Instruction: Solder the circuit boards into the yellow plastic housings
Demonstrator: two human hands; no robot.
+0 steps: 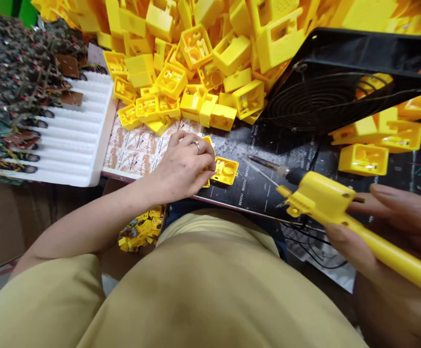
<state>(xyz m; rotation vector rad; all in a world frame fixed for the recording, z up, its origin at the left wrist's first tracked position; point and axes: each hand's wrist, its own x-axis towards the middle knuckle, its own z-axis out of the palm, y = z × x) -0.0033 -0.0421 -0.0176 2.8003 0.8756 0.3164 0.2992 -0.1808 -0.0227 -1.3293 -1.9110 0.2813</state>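
A: What is closest?

B: The person's tan shirt [203,285], and at its right the right hand [391,295], wrapped around the handle of a yellow soldering tool [326,198]. The thumb lies along the near side, the fingers on the far side.

A: Where does the tool point?

B: Leftward over the bench [261,193], with a thin feed tube [266,175] beside its dark tip. The tip is near the open yellow shell [229,170] but apart from it.

A: And below the bench edge?

B: Yellow parts [145,231] are heaped at the left, and black cables [315,249] hang at the right.

A: Now the left hand [186,164].

B: Its fingers curl down over another yellow piece [208,140], mostly hidden, lying just left of the open shell near the bench's front edge. I cannot tell whether they pinch it or only rest there.

A: Farther out?

B: On the left, a ridged white foam tray [92,130] bears wired circuit boards [18,72]. Beyond the left hand rises a pile of yellow casings [195,48]; to its right, a black fan [315,96] stands tilted, with more casings around it.
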